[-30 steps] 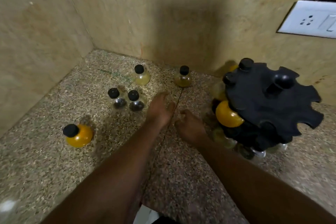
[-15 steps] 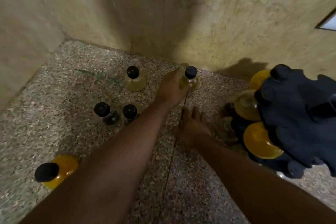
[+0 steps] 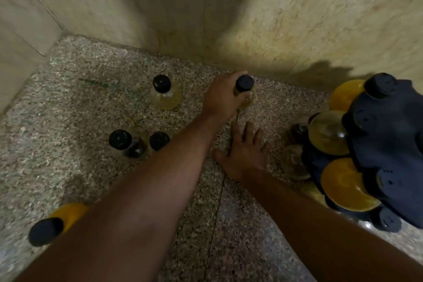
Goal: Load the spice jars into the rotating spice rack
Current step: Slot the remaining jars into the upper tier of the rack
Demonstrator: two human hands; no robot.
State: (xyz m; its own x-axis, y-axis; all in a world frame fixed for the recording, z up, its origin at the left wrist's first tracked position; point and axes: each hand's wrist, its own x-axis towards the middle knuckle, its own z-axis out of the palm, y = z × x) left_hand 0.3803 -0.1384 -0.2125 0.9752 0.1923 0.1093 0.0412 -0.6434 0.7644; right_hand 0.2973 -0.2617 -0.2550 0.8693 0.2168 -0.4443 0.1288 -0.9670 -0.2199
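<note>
Head view. At upper centre of the frame the left hand is wrapped around a pale-yellow spice jar with a black cap, fingers curled about its body just under the cap while the jar appears to stand on the counter. Gripping low on the neck looks like the sensible way to lift a round-bellied jar without it slipping.

The right hand lies just below it, palm down, fingers spread and holding nothing; it sits between the loose jars and the rotating spice rack, probably to brace the body or to be ready to turn the rack. The rack fills the right edge, a dark scalloped carousel already carrying several amber and yellow jars with their bellies facing outward.

Jars not yet loaded stand to the left:
- a second pale-yellow jar, upper centre, near the gripped one;
- two dark jars, close together at centre left, the right one partly behind the forearm;
- an orange jar at lower left, blurred and partly hidden.

The speckled granite counter runs into a corner of beige marble-look wall tiles. Light is dim, with heavy shadow on the wall behind the rack.
</note>
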